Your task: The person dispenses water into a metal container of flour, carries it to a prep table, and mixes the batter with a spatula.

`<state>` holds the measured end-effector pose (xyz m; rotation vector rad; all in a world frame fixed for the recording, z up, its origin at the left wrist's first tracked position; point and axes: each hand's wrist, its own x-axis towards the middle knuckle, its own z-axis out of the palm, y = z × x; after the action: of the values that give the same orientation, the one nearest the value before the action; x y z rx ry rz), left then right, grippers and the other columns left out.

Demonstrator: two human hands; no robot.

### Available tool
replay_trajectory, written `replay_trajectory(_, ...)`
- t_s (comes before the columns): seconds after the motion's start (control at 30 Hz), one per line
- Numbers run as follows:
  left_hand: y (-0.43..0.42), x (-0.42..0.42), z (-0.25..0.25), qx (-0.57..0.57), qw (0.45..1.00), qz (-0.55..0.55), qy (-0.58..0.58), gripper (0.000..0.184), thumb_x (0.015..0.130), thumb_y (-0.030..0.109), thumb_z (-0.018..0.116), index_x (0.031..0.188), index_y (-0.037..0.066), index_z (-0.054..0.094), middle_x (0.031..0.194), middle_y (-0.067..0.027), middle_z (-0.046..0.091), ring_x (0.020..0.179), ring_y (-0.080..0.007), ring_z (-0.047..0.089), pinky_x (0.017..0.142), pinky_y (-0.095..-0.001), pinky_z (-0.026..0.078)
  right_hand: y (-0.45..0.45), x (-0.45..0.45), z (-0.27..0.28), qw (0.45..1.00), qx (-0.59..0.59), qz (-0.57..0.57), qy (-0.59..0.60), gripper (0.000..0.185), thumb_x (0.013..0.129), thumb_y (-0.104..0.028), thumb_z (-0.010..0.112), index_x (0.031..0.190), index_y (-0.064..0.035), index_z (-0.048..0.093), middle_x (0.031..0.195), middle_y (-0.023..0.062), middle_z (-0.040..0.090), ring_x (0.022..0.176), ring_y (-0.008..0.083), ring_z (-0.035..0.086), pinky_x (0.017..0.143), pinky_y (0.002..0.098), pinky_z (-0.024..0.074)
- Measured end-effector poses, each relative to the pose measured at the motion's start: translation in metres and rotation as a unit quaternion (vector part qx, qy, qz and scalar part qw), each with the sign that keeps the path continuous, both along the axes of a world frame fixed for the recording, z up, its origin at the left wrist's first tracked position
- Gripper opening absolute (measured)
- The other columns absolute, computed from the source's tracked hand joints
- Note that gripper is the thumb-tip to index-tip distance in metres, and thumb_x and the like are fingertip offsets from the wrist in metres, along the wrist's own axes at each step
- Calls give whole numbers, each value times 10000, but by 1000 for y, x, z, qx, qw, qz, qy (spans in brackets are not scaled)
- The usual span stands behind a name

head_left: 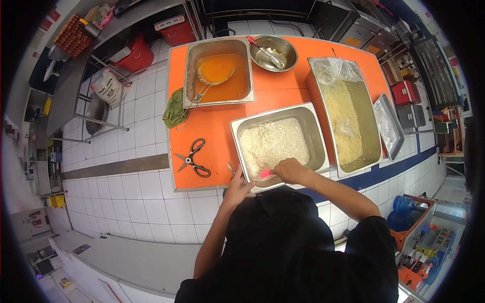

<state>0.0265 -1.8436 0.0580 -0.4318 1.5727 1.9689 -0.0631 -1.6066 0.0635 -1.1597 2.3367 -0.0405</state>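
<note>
A steel pan (318, 132) holding a pale, lumpy, floury mixture (278, 141) stands at the front of the orange table. My right hand (290, 170) is closed round a pink tool (265, 173) over the mixture's near part; the rest of the tool is hidden in the fist. At the pan's near left corner, my left hand (237, 188) rests against the rim, its fingers partly spread. Open black scissors (191, 158) lie left of that hand.
Behind is a pan (191, 65) of orange liquid with a strainer (216, 70), beside a steel bowl (289, 53). A long tray (371, 116) of yellowish crumbs stands right, a lid (389, 126) beyond it. A green cloth (174, 108) lies at the left edge.
</note>
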Motion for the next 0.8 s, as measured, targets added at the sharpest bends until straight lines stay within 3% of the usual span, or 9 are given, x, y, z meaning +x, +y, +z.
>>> replay_trajectory(0.1, 3, 2, 0, 31, 999, 14, 2, 877, 919, 22, 605, 1573, 187, 45, 1055, -103, 631, 905, -166, 648, 709, -374, 619, 23, -15, 12, 997, 66, -5, -31, 294, 886, -162, 568, 1133, -221, 715, 878, 119, 713, 857, 309, 697, 713, 428, 549)
replay_trajectory(0.17, 2, 3, -6, 31, 999, 13, -7, 883, 921, 17, 598, 1571, 168, 20, 1107, -113, 633, 927, -169, 648, 705, -366, 617, 34, -28, 43, 990, 78, -120, -21, 232, 847, -132, 579, 994, -183, 750, 885, 132, 717, 914, 321, 693, 793, 421, 546)
replay_trajectory(0.2, 1, 3, -7, 32, 999, 15, -7, 883, 921, 17, 598, 1571, 168, 20, 1107, -113, 633, 927, -169, 648, 705, -366, 617, 43, -33, 43, 990, 79, -118, -21, 232, 847, -132, 579, 994, -183, 750, 885, 132, 717, 914, 321, 693, 793, 421, 546)
replay_trajectory(0.27, 0, 3, -6, 17, 1000, -6, 4, 891, 924, 14, 596, 1568, 146, -5, 1141, -116, 633, 949, -172, 647, 701, -356, 615, 59, -41, 44, 974, 47, -219, 43, 234, 870, -145, 550, 983, -184, 751, 857, 122, 719, 867, 316, 705, 759, 421, 560)
replay_trajectory(0.4, 2, 2, -3, 34, 999, 17, 19, 888, 925, 20, 600, 1566, 127, -5, 1156, -113, 633, 954, -173, 645, 698, -348, 614, 62, -54, 32, 959, 86, -239, 121, 233, 891, -154, 520, 943, -154, 747, 830, 127, 718, 806, 303, 715, 683, 420, 571)
replay_trajectory(0.5, 1, 2, -2, 29, 1000, 3, 11, 881, 927, 24, 601, 1567, 127, 4, 1197, -119, 619, 960, -168, 642, 703, -347, 615, 61, -55, 3, 926, 28, -297, 232, 212, 906, -141, 514, 898, -92, 720, 795, 145, 710, 740, 283, 719, 608, 389, 569)
replay_trajectory(0.63, 2, 4, -8, 32, 999, 13, 7, 878, 927, 24, 600, 1569, 145, 13, 1211, -122, 615, 960, -168, 642, 702, -345, 614, 67, -42, -10, 923, 95, -286, 240, 212, 918, -156, 518, 902, -66, 709, 775, 141, 711, 724, 280, 720, 593, 384, 569)
replay_trajectory(0.73, 4, 6, -7, 30, 999, 20, 2, 878, 925, 24, 602, 1571, 156, 21, 1200, -117, 617, 956, -167, 642, 699, -344, 614, 73, -24, 2, 935, 111, -294, 164, 229, 910, -205, 546, 872, -45, 706, 768, 157, 711, 739, 280, 726, 594, 395, 571)
replay_trajectory(0.8, 2, 6, -9, 32, 999, 14, 2, 879, 924, 25, 604, 1571, 161, 25, 1195, -115, 618, 952, -166, 642, 697, -342, 614, 73, -14, 13, 936, 144, -301, 114, 336, 930, -326, 548, 860, -38, 706, 788, 174, 714, 763, 289, 729, 635, 414, 577)
